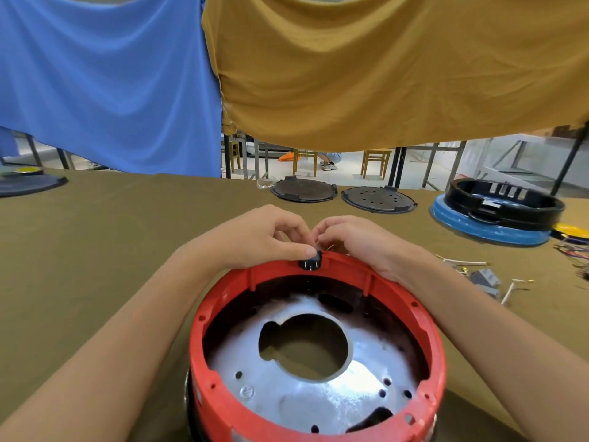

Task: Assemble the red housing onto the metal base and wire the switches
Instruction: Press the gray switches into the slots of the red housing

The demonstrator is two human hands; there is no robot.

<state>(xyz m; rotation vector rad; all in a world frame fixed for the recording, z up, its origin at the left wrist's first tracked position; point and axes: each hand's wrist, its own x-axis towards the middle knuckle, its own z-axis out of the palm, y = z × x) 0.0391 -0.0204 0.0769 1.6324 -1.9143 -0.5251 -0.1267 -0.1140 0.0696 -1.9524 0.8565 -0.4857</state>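
So the red housing [318, 362] is already sitting on the metal base [318, 393], filling the bottom centre of the frame, so I'd call that half done. Now I'm on the switches. There's a small black switch [310, 261] seated in the far rim of the housing, dead centre of the frame, metal prongs pointing inward.

My left hand [264, 234] has its fingers curled, thumb tip pressed right on top of the switch, other fingers behind it on the outside, so it's pinching it. My right hand [353, 240] is curled in tight just beside it, fingertips bunched near what looks like a thin wire, but I honestly can't tell if it's actually gripping anything.

Wiring looks barely started to me: loose white wires [462, 261] and bits lie at the right of the frame, well apart from the housing. I only see one switch fitted.
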